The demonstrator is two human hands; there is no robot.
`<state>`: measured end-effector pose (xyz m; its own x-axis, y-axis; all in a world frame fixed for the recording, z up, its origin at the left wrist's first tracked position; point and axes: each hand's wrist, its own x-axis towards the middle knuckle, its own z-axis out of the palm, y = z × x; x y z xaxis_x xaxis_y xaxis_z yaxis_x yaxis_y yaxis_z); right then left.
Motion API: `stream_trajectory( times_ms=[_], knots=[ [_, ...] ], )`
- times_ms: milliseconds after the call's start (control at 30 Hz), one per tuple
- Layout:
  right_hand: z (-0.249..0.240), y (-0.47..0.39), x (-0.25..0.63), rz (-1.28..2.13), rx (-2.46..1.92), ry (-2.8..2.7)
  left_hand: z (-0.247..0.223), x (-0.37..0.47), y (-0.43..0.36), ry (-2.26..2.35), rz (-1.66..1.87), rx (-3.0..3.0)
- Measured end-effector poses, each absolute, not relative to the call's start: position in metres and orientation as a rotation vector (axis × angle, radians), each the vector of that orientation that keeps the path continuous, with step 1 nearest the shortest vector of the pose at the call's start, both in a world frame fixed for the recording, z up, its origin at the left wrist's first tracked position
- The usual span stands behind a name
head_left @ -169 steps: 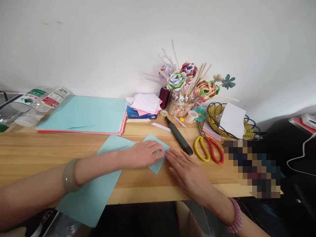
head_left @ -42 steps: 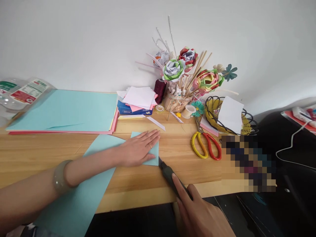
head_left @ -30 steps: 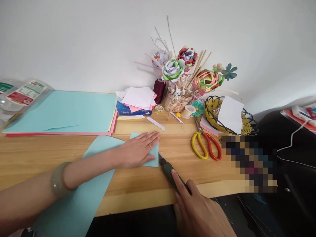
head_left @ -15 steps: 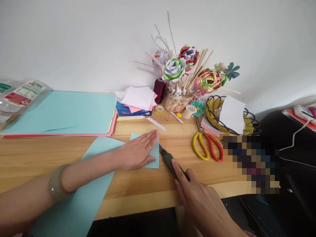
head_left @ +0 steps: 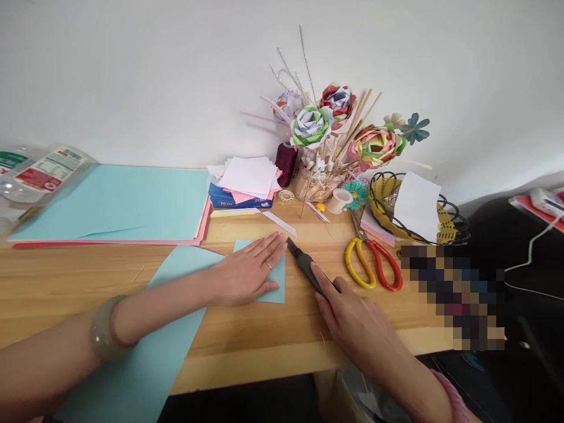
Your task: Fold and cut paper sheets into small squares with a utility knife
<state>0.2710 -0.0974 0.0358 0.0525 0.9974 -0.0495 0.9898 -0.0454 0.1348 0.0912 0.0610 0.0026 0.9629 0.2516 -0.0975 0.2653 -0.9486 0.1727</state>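
Note:
My left hand lies flat, fingers stretched out, on a small light-blue piece of paper, covering much of it. Beneath my left forearm a larger light-blue sheet slants over the table's front edge. In my right hand is a dark utility knife, the index finger along its handle. The knife's blade points up and left, just beside the top right corner of the small paper.
A stack of coloured paper lies at the left. Scissors with yellow and red handles rest at the right, near a yellow basket. Paper flowers stand in a pot at the back, beside a blue box.
My right hand and the knife have moved up and slightly right, away from me, along the small paper's right edge. My left hand stays pressed in place.

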Motion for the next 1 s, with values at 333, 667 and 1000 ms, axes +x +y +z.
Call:
stream_trajectory(
  times_ms=[333, 667, 1000],
  knots=[
    [0.040, -0.115, 0.290, 0.144, 2.484, 2.236, 0.010, 0.128, 0.086, 0.485, 0.341, 3.174],
    [0.022, -0.123, 0.291, 0.436, 2.437, 2.016, 0.056, 0.044, 0.049, 0.722, 0.436, 2.969],
    [0.026, -0.087, 0.290, 0.591, 2.376, 2.021, 0.008, -0.106, -0.027, 0.824, 0.087, 2.821]
  ],
)
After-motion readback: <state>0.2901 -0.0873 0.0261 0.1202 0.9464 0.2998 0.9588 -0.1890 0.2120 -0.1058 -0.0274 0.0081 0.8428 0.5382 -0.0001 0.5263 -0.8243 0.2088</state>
